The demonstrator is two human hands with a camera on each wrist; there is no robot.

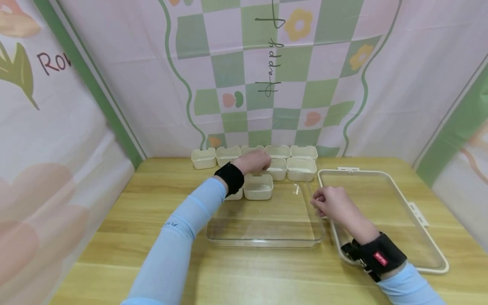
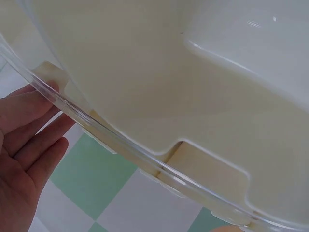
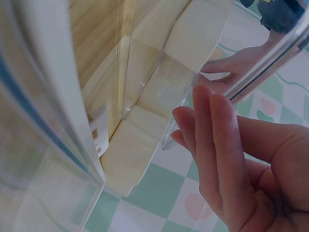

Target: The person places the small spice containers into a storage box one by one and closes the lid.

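Note:
My left hand (image 1: 253, 162) is over the second row of small cream boxes at the far side of the table. Its thumb and fingertips pinch the edge of a cream box (image 2: 48, 72), which the hand mostly hides in the head view. Nearer stand a cream box (image 1: 258, 192) and another, partly hidden by the left wrist, in a wide clear bin (image 1: 263, 242). By the bin's right wall, my right hand (image 1: 333, 205) hovers with fingers loosely bent and nothing held. In the right wrist view its fingers (image 3: 224, 140) look fairly straight beside the clear rim.
Several more cream boxes (image 1: 203, 159) line up against the patterned cloth (image 1: 225, 67). A clear lid with a cream border and side clips (image 1: 418, 214) lies on the right of the wooden table (image 1: 126, 258), under the right forearm.

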